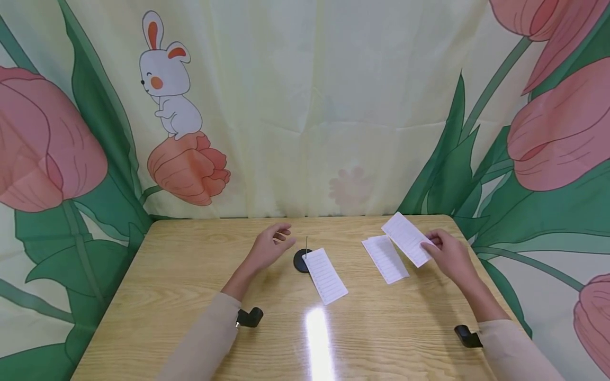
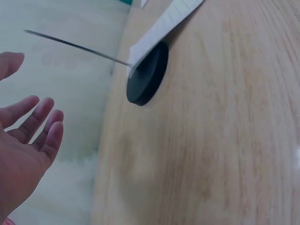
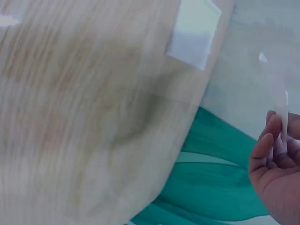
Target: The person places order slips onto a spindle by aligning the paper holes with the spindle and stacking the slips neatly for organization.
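Observation:
A slip of lined white paper (image 1: 407,239) is pinched between the thumb and fingers of my right hand (image 1: 448,255), raised above the table at the right. Beneath its left side, more lined slips (image 1: 386,259) lie stacked on the wood. Near the middle stands a receipt spike with a round black base (image 2: 149,77) and a thin upright metal needle (image 2: 75,45). One lined slip (image 1: 326,276) is on the needle at its corner, slanting down off the base. My left hand (image 1: 270,244) hovers just left of the spike, fingers loosely bent and holding nothing.
The wooden table (image 1: 190,275) reaches back to a curtain (image 1: 295,106) printed with tulips and a rabbit. A black wrist camera mount (image 1: 250,317) juts from the left sleeve, another (image 1: 468,336) from the right. Bright glare (image 1: 316,338) falls on the front of the table.

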Motion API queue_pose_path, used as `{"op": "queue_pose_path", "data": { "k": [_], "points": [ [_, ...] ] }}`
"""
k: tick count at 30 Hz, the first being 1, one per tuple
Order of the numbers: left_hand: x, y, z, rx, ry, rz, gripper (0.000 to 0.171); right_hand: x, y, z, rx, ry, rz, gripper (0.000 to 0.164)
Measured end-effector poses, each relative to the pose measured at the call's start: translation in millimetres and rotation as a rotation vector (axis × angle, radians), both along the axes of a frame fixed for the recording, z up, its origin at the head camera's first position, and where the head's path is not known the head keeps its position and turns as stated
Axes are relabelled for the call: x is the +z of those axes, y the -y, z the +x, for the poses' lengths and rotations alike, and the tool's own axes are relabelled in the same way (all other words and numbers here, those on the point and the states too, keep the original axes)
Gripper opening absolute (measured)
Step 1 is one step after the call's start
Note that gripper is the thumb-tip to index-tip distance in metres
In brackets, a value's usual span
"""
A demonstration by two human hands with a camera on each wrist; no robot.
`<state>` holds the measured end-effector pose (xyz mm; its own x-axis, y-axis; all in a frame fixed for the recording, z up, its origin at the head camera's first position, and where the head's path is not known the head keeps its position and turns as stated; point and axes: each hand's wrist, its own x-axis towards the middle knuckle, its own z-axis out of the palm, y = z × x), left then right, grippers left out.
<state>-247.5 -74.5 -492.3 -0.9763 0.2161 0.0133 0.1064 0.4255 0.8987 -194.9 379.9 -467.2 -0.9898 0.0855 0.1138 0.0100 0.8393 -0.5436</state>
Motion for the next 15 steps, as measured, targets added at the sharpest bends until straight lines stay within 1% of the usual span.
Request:
{"op": "queue_pose_path", "data": {
  "k": [7, 12, 15],
  "points": [
    [12.1, -0.9, -2.5, -0.002, -0.052, -0.009, 0.047, 18.4, 11.5, 1.9, 0.027, -0.047, -0.010, 0.028],
    [24.8, -4.4, 0.0, 0.003, -0.109, -0.012, 0.043, 31.0, 19.1, 3.5, 0.037, -0.058, -0.007, 0.030],
    [33.6, -8.8, 2.4, -0.008, -0.147, 0.011, 0.038, 37.5, 23.1, 3.4, 0.051, -0.093, 0.001, 0.029]
  ]
}}
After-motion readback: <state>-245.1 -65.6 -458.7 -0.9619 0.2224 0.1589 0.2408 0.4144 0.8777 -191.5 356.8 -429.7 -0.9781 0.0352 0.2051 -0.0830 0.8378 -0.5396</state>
